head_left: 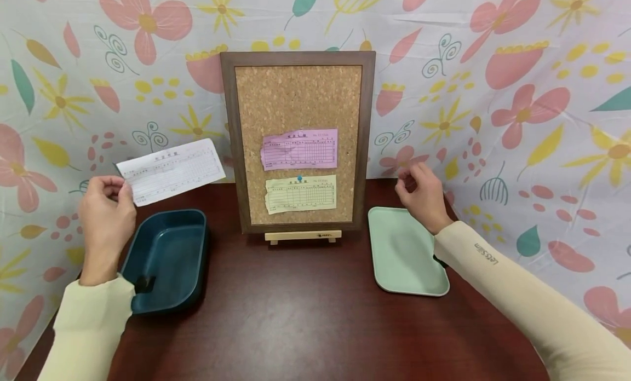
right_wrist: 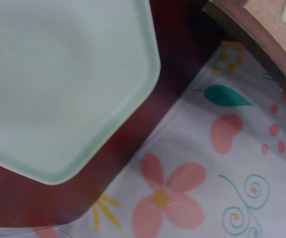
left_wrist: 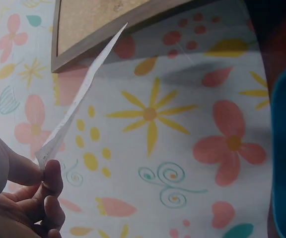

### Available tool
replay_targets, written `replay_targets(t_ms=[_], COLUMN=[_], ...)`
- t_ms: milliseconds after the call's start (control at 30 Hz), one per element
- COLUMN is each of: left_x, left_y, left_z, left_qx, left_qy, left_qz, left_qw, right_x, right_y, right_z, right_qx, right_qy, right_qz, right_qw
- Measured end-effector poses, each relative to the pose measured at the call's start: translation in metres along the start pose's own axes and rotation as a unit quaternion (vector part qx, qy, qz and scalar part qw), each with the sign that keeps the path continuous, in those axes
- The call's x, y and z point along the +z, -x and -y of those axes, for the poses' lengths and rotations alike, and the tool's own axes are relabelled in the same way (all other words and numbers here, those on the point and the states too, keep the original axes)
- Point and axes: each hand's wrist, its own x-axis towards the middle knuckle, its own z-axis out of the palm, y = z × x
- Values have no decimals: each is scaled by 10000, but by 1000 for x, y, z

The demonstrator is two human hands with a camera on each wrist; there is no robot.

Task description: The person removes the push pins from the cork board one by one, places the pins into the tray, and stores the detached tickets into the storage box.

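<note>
My left hand (head_left: pixel 108 217) pinches the lower left corner of a white printed paper slip (head_left: pixel 172 170), raised above a dark blue tray (head_left: pixel 197 260). In the left wrist view, thumb and fingers grip the slip edge-on. My right hand (head_left: pixel 423 197) hovers over the far end of a pale green tray (head_left: pixel 409 255), fingers bent and thumb near the fingertips; whether something small sits between them is hidden. A framed corkboard (head_left: pixel 296 102) stands between the hands, bearing a pink slip (head_left: pixel 300 151) above a yellow slip (head_left: pixel 302 195). A blue pushpin (head_left: pixel 299 178) is at the yellow slip's top.
A small wooden stand (head_left: pixel 303 236) supports the corkboard on the dark red-brown table (head_left: pixel 296 315). Flower-patterned cloth (head_left: pixel 443 96) hangs behind and along both sides. The blue tray lies left of the board, the green one right of it.
</note>
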Motion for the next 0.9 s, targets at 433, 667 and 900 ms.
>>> replay_targets(t_ms=[433,667,900], left_x=[-16,-19,-12], left_y=[33,55,73], left_z=[52,81,101], left_qx=[-344,-757,-627], left_qy=[-583,-668,-635], left_qz=[-73,-240,-386], left_qw=[9977,9946,9953], right_x=[2,3,7], right_y=[37,45,65], right_z=[-14,-21,-32], right_qx=[258,361,681], right_qy=[73,61,184], right_qz=[327,597,1248], right_qw=[9991,9975,9897])
